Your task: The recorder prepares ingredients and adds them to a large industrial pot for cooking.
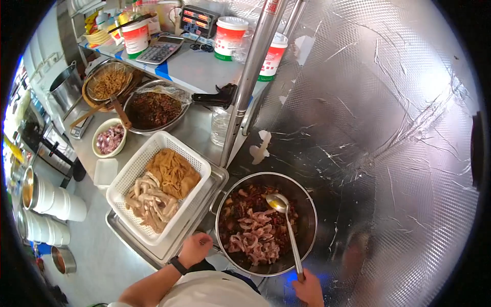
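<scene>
My right hand (308, 288) grips the wooden-ended handle of a long metal ladle (292, 234). The ladle's bowl, with some yellow oil in it, rests over the food inside a large stainless steel pot (315, 220). Pinkish meat pieces (255, 240) lie in a heap on a dark red chilli mixture (245, 193) in that pot. Close to the pot's left side is my left hand (196, 245), fingers curled; whether anything is inside them is hidden. Beyond it, a white perforated plastic basket (119, 192) holds pale poultry pieces (151, 201) and brown folded food (172, 172).
The basket sits on a metal tray (188, 234). Behind are a bowl of chopped meat (110, 139), a basin of dark chilli mixture (155, 109) and a strainer (109, 82). A steel post (245, 73) rises beside a shelf (191, 65). Foil-like sheeting (383, 115) covers the right side.
</scene>
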`<state>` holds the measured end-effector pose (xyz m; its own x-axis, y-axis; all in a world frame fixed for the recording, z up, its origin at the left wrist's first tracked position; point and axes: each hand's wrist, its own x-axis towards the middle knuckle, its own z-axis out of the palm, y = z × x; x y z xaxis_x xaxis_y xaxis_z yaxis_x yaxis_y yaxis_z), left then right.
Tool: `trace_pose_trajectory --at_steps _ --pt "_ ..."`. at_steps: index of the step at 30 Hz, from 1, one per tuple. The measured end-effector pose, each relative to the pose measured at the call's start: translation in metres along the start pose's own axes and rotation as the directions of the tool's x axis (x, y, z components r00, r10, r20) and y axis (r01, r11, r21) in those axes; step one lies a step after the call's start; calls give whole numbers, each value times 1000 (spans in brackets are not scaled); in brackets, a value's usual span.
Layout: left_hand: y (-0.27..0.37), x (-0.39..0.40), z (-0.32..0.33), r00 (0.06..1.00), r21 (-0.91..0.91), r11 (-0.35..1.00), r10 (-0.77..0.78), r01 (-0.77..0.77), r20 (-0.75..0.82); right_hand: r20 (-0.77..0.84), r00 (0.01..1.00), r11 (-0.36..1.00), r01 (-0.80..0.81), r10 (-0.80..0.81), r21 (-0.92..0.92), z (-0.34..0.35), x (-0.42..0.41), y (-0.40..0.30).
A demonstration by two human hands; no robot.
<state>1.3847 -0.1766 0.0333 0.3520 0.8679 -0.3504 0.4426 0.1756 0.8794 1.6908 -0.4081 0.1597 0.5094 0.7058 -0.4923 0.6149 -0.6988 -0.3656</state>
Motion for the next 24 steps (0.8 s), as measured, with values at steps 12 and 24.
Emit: trace_pose_trajectory --at_steps 12,24 --pt "56 -50 199 158 -361 359 863 -861 480 454 803 575 -595 387 562 -58 -92 3" --pt "52 5 243 439 4 737 398 -676 805 558 715 462 -699 421 547 -2 34 16"
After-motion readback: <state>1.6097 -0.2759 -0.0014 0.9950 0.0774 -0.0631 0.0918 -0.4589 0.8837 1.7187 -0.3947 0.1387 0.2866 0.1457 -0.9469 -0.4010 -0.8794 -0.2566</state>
